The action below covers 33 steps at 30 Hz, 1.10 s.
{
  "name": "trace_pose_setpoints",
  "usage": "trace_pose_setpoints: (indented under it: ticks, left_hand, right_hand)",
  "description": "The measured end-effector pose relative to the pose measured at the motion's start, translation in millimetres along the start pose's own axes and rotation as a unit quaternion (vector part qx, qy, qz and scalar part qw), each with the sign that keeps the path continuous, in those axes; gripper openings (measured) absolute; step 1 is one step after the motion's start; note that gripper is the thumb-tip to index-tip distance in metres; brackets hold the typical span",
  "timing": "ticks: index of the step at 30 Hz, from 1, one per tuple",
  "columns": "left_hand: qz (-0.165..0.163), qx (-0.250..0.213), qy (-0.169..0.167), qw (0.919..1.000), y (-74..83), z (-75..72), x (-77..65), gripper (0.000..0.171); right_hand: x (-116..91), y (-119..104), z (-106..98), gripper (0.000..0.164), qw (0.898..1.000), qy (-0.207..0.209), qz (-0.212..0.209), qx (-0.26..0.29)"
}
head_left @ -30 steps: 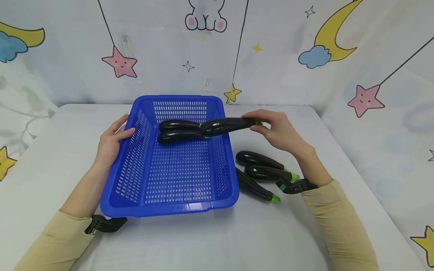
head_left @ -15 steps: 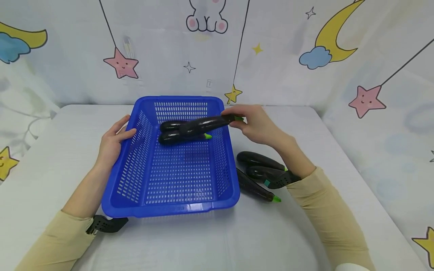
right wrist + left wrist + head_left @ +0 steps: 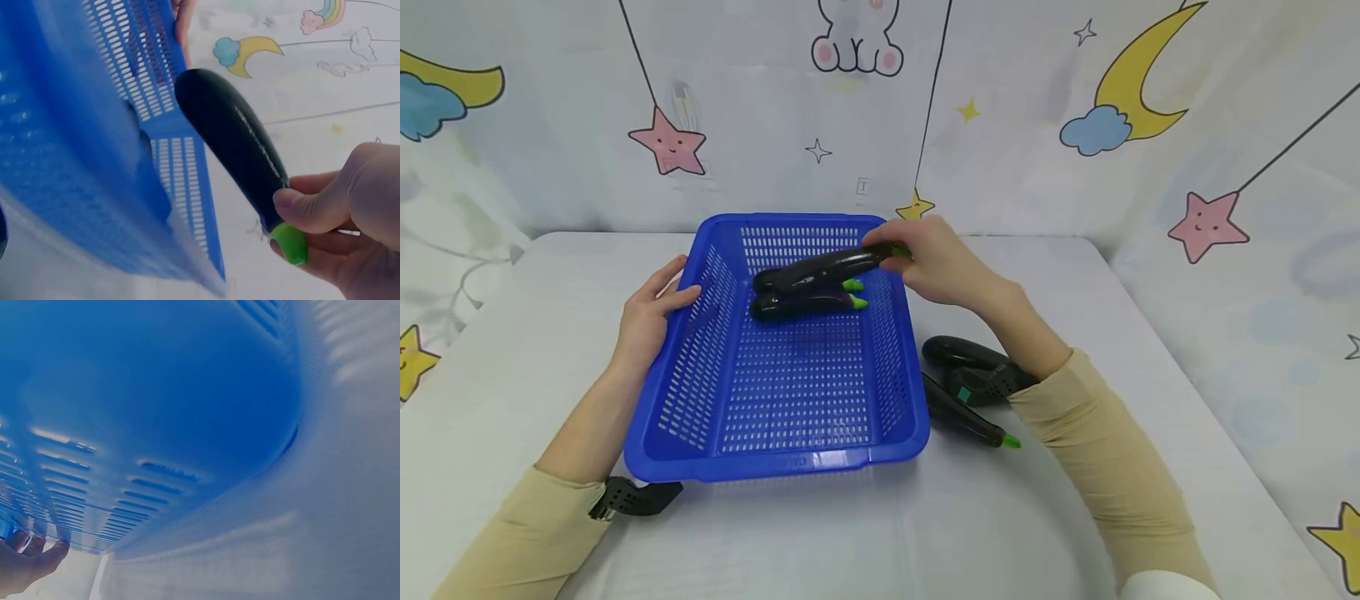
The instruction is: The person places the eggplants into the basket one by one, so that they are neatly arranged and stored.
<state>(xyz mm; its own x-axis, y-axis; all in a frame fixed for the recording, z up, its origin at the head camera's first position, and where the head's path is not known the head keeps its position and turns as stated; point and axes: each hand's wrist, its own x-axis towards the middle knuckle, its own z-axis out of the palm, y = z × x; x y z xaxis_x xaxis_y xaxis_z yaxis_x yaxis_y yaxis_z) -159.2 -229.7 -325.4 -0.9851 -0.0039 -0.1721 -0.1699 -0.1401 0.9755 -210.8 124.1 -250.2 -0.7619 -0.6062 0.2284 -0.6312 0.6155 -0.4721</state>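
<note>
My right hand (image 3: 936,260) pinches the stem end of a dark, glossy eggplant (image 3: 820,268), whose green cap shows between the fingers (image 3: 306,215) in the right wrist view. The eggplant slants over the far part of a blue perforated plastic basket (image 3: 797,392). Beneath it on the basket floor lie two more, a front eggplant (image 3: 801,307) and a back eggplant (image 3: 763,282) that is partly covered. My left hand (image 3: 647,321) holds the basket's left side, thumb side over the rim and other fingers outside; those fingertips touch the slotted wall in the left wrist view.
Right of the basket, on the white table (image 3: 970,517), lie a nearer eggplant (image 3: 966,421) and a farther eggplant (image 3: 962,352). Another dark shape there is mostly hidden by the black wrist device (image 3: 996,385). A patterned cloth backdrop (image 3: 1000,150) rises behind the table.
My right hand has moved left with the eggplant, carrying it from the basket's right rim to above the two inside. My left hand and the basket have stayed put.
</note>
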Motion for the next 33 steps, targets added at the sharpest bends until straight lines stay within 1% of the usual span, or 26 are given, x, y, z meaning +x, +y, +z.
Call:
trace_pose_setpoints:
  ticks: [9, 14, 16, 20, 25, 30, 33]
  left_hand:
    - [0.0, -0.011, -0.003, 0.9999, 1.6, 0.5, -1.3, 0.069]
    - [0.0, -0.009, -0.003, 1.0, 1.9, 0.3, -1.8, 0.069]
    - [-0.002, -0.006, -0.003, 1.0, 1.9, 0.4, -1.8, 0.07]
    - [-0.006, -0.001, -0.003, 1.0, 1.9, 0.7, -1.6, 0.069]
    - [-0.007, -0.006, 0.0, 1.0, 2.3, 1.0, -2.1, 0.07]
    - [-0.003, -0.011, 0.0, 0.9999, 2.3, 1.1, -2.8, 0.071]
    - [-0.003, -0.006, 0.0, 1.0, 2.0, 1.2, -2.6, 0.07]
  right_hand:
    - [19, -19, 4, 0.032, 0.999, -0.031, 0.044, -0.009]
    - [29, -27, 9, 0.03, 0.998, -0.039, 0.054, -0.02]
    - [33, -30, 11, 0.029, 0.997, -0.043, 0.06, -0.016]
    - [40, -34, 17, 0.027, 0.997, -0.047, 0.066, -0.009]
    - [49, -38, 26, 0.027, 0.996, -0.055, 0.07, -0.013]
    - [56, -40, 36, 0.027, 0.993, -0.069, 0.094, -0.01]
    - [58, -43, 41, 0.027, 0.991, -0.075, 0.108, -0.02]
